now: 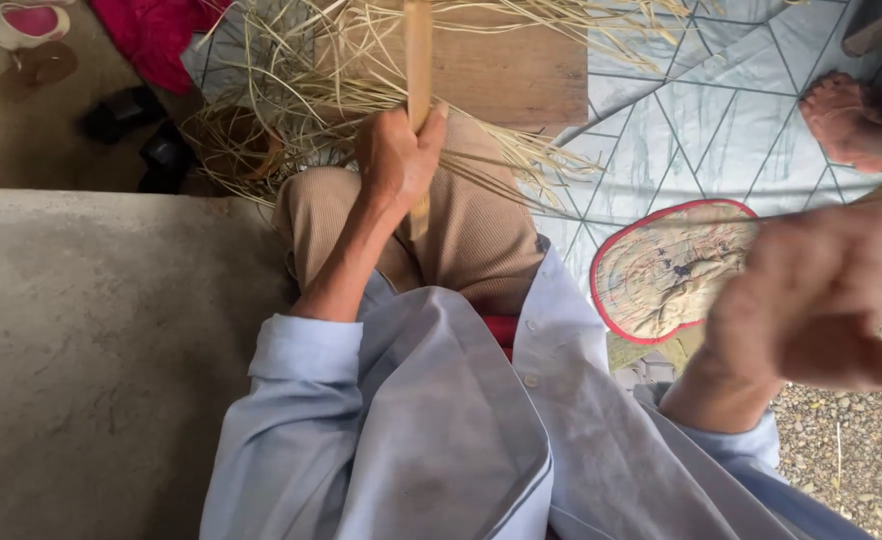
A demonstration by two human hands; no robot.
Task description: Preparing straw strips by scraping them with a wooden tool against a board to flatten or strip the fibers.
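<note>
Seated figure splitting cane, seen from above. One patterned mat (721,110) covers the ground ahead; one wooden board (521,70) lies on it, under one loose heap of thin strips (291,90). One round woven fan (666,270) with a red rim rests on the mat beside the right knee. One cane stick (419,60) stands upright over the lap, ahead of the knee. The left hand (396,160) is closed around its lower part. The right hand (811,295), blurred, is half curled; whether it holds anything cannot be told. The stick looks light, stiff and smooth, best gripped low; the strips look springy and likely sharp-edged.
</note>
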